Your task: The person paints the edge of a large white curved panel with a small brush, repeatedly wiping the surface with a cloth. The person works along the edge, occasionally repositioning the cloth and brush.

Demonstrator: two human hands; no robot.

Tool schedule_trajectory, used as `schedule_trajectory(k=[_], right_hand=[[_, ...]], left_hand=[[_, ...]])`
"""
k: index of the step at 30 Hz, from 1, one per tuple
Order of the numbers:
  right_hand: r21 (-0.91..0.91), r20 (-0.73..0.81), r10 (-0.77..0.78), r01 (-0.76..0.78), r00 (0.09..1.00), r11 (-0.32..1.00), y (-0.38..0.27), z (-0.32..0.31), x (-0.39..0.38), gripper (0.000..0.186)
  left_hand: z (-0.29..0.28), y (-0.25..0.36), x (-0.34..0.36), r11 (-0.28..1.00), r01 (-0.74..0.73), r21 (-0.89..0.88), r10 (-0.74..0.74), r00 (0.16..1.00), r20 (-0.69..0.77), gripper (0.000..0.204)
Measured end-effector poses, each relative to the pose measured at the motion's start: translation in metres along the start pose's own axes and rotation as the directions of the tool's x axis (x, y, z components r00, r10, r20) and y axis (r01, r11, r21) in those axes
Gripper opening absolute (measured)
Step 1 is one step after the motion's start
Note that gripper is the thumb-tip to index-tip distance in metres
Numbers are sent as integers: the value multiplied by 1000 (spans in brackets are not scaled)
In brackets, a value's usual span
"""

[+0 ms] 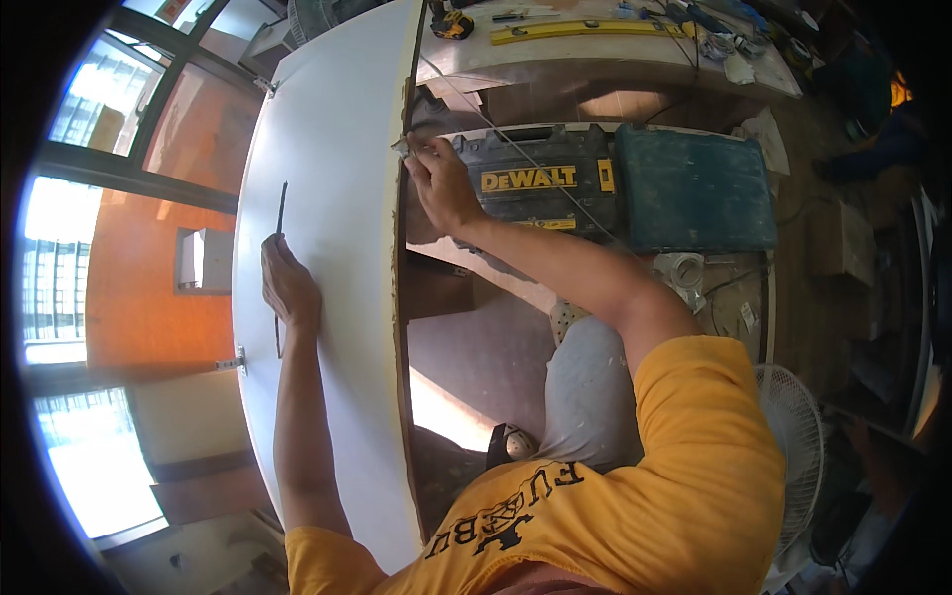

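Note:
A long white panel (347,119) with rough cream edging on its right side lies under my hands, with metal hinges (230,364) on its left edge. My left hand (291,283) is closed on a thin dark rod (283,203), bent at its lower end, over the panel's face. My right hand (441,183) is pinched on a small pale piece (401,146) at the panel's right edge; what it is, I cannot make out. Just right of that hand sits a black tool case (545,149) with yellow labels.
A teal case (694,183), tape roll (684,269) and pale cord lie to the right. A bench (595,59) holds a yellow level (585,30), drill (451,24) and small tools. A white fan (793,451) stands right of me, a cardboard box (838,248) beyond. Windows and orange board are left.

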State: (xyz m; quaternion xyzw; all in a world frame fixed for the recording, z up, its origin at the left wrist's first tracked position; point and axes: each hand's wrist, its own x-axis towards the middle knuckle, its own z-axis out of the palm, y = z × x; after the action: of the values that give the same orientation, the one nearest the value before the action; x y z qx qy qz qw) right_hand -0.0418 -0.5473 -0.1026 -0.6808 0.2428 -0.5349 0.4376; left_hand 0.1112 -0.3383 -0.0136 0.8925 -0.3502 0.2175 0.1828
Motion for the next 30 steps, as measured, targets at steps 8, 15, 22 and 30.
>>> schedule_trajectory(k=[8,15,22,30], right_hand=[[17,-129,66,-64,989,998,30,5,54,17],[-79,-190,32,-48,981,996,61,15,108,18],[-129,-128,69,-86,989,988,56,13,118,18],[-68,598,165,-155,785,986,19,-80,52,20]], left_hand=[[0,1,0,1000,26,14,-27,999,31,31],[6,-1,5,1000,9,-6,-9,1000,24,31],[2,2,3,998,62,1,-62,997,43,31],[-6,8,-1,999,51,-6,-51,999,13,28]])
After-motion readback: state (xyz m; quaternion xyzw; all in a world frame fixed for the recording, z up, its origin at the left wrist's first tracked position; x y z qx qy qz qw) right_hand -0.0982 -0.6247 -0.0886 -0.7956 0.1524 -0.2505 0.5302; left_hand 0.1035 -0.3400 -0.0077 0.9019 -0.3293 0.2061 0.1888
